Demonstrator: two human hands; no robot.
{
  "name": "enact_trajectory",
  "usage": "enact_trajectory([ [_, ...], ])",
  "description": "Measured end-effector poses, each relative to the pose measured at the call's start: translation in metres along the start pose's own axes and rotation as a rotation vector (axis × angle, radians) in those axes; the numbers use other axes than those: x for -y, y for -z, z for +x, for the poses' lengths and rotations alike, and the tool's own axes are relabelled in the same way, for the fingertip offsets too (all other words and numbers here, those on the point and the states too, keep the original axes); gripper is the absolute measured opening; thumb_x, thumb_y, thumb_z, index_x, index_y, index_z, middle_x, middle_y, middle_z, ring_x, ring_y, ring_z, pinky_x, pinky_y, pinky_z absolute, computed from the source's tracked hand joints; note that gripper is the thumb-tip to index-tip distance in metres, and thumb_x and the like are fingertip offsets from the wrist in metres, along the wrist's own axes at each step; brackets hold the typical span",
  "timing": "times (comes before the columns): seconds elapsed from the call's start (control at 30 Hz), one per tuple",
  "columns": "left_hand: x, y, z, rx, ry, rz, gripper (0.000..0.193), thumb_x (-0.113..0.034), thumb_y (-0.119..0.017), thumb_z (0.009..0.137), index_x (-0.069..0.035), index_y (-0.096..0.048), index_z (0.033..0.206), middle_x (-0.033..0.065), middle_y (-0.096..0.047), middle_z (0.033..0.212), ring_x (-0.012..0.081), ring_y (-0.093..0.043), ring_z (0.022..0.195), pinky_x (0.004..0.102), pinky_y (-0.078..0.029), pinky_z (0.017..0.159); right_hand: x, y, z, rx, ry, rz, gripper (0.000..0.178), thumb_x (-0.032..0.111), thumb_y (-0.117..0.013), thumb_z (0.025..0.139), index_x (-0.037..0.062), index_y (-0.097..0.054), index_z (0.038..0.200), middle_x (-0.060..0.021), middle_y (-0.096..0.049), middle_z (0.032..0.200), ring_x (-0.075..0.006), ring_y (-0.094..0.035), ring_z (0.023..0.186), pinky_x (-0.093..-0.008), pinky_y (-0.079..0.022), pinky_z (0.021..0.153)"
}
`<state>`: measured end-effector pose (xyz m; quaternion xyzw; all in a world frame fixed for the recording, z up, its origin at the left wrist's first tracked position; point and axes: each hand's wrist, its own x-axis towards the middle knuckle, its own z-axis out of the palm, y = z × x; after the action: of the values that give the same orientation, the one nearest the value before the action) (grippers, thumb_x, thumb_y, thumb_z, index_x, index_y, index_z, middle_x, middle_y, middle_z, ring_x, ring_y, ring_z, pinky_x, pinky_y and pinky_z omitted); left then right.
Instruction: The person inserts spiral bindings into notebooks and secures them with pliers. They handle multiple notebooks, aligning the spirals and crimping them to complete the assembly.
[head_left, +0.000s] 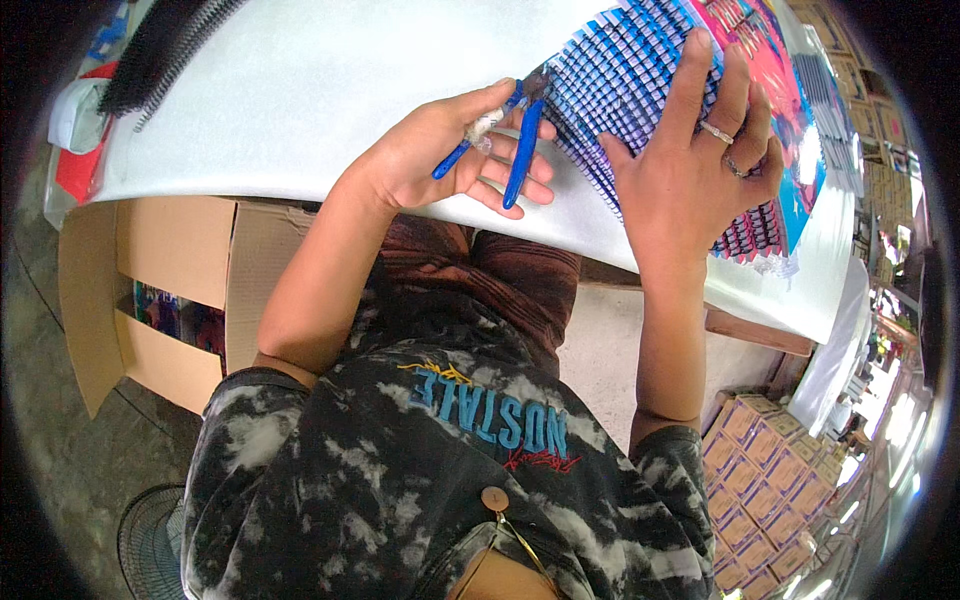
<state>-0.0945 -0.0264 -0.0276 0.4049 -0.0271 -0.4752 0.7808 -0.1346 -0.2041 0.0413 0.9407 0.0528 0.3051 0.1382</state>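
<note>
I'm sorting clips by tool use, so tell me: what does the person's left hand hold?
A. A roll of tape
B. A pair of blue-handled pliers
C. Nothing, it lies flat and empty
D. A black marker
B: the left hand grips blue-handled pliers whose tip meets the edge of the fanned stack of colourful printed sheets, while the right hand lies flat on that stack.

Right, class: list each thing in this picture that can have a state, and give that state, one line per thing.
Pliers: held in left hand, handles apart, jaws at the stack's edge.
Stack of printed sheets: fanned out on the white table, pressed flat by right hand.
Cardboard box: open, goods inside.
Small boxes: closed, stacked.
</note>
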Motion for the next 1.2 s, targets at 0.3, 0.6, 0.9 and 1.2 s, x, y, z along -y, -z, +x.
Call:
enact_trajectory([
  [0.3,0.007,-0.022,0.006,-0.653,-0.168,1.338,0.049,-0.045,-0.034,0.094,0.0,-0.052,0.101,0.011,-0.055,0.069,0.0183,-0.058,0.069,0.0302,-0.045,0.058,-0.007,-0.009,0.001,-0.024,0.083,-0.321,0.086,0.025,-0.08,0.052,0.0135,-0.043,0.129,-0.0154,-0.035,0.135,-0.0323,-0.036,0.12,-0.0492,-0.028,0.093],
  [0.6,0.003,-0.002,0.002,-0.231,0.015,0.479,0.054,-0.049,-0.03,0.094,-0.002,-0.052,0.106,0.0156,-0.061,0.086,0.0267,-0.063,0.083,0.0367,-0.05,0.063,-0.001,0.006,-0.001,0.184,0.042,-0.225,0.097,0.024,-0.082,0.047,0.0192,-0.038,0.133,-0.0157,-0.023,0.142,-0.035,-0.024,0.126,-0.0526,-0.022,0.095],
  [0.9,0.006,-0.003,-0.001,-0.062,0.084,0.001,0.055,-0.051,-0.03,0.093,-0.003,-0.052,0.111,0.0157,-0.06,0.093,0.0289,-0.06,0.094,0.0419,-0.051,0.073,0.018,-0.005,-0.008,0.164,0.057,0.101,0.085,0.019,-0.076,0.056,0.0236,-0.04,0.133,-0.0174,-0.014,0.147,-0.0447,-0.008,0.133,-0.0645,-0.015,0.097],
  [1.2,0.009,0.024,0.003,0.237,0.119,-0.328,0.058,-0.052,-0.029,0.093,-0.001,-0.051,0.112,0.0127,-0.059,0.091,0.0304,-0.06,0.091,0.045,-0.051,0.072,0.016,-0.029,-0.012,-0.015,0.084,-0.033,0.062,0.011,-0.061,0.071,0.0239,-0.045,0.13,-0.0109,-0.023,0.146,-0.0416,-0.015,0.133,-0.0616,-0.018,0.098],
])
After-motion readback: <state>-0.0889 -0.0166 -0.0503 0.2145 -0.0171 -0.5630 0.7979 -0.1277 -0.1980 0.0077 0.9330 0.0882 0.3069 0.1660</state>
